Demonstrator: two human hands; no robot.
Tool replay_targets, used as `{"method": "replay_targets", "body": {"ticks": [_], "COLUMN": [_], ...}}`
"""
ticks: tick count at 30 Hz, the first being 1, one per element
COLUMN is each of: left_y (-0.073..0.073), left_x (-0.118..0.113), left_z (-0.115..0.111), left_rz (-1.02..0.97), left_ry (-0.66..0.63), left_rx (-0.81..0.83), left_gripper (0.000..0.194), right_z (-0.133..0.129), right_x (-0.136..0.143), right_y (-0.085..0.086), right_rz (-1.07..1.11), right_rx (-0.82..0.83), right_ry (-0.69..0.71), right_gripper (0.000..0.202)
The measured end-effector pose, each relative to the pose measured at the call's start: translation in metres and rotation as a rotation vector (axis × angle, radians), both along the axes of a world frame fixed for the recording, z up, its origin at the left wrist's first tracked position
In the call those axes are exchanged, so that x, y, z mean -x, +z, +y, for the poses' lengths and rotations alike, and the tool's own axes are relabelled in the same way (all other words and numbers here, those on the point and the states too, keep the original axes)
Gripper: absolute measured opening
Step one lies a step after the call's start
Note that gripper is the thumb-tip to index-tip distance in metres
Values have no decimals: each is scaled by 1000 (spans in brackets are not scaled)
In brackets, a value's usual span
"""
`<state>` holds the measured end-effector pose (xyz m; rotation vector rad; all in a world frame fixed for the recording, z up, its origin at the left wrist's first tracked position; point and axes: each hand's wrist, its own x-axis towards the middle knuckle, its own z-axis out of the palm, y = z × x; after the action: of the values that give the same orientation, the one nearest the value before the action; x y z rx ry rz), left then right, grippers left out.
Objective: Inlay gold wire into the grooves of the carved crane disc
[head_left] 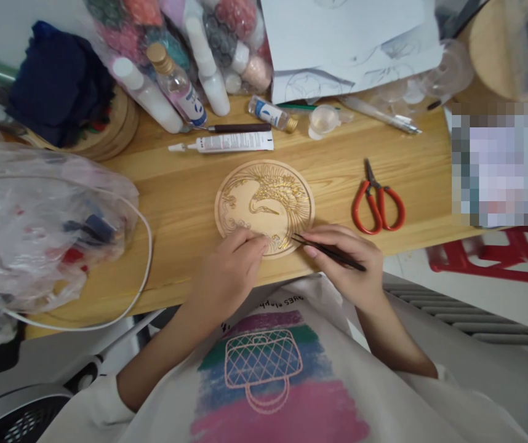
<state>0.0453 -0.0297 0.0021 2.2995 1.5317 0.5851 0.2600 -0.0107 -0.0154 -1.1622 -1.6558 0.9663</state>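
A round wooden plaque point(245, 212) with a crane design in gold and dark lines lies flat on the wooden table. At its lower right edge, my right hand point(349, 255) grips dark tweezers point(333, 252), their tips over the gold lines. My left hand point(231, 267) rests on the plaque's lower left edge, thumb and fingers pressed together; whatever they may pinch is too small to make out. To the right lie scissors with red handles point(379, 206), blades pointing away from me and nearly closed.
Beyond the plaque lie a white glue tube point(236, 142), a small glass bottle point(271, 114) and several white bottles. A clear plastic bag point(37, 221) and a white cable point(148, 258) take up the left side. Drawn paper sheets point(351, 43) lie at the back.
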Motion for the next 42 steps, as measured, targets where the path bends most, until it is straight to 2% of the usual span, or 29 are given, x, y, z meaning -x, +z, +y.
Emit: {"method": "replay_targets", "body": {"ticks": [6, 11, 19, 30, 42], "left_y": [5, 6, 4, 4, 4], "left_x": [-3, -4, -3, -5, -10], "left_z": [3, 5, 2, 2, 1], "left_rz": [80, 75, 79, 65, 85], "left_ry": [-33, -62, -37, -47, -41], "left_rx": [-138, -205, -181, -140, -79], "left_gripper": [19, 19, 23, 24, 20], "right_z": [0, 0, -1, 0, -1], "right_x": [2, 1, 1, 3, 5], "right_y": [6, 10, 11, 6, 5], "right_rz": [58, 21, -77, -82, -80], "right_rx": [22, -5, -133, -182, -153], "right_ry": [56, 79, 131, 168, 118], "right_gripper": [20, 19, 19, 24, 20]}}
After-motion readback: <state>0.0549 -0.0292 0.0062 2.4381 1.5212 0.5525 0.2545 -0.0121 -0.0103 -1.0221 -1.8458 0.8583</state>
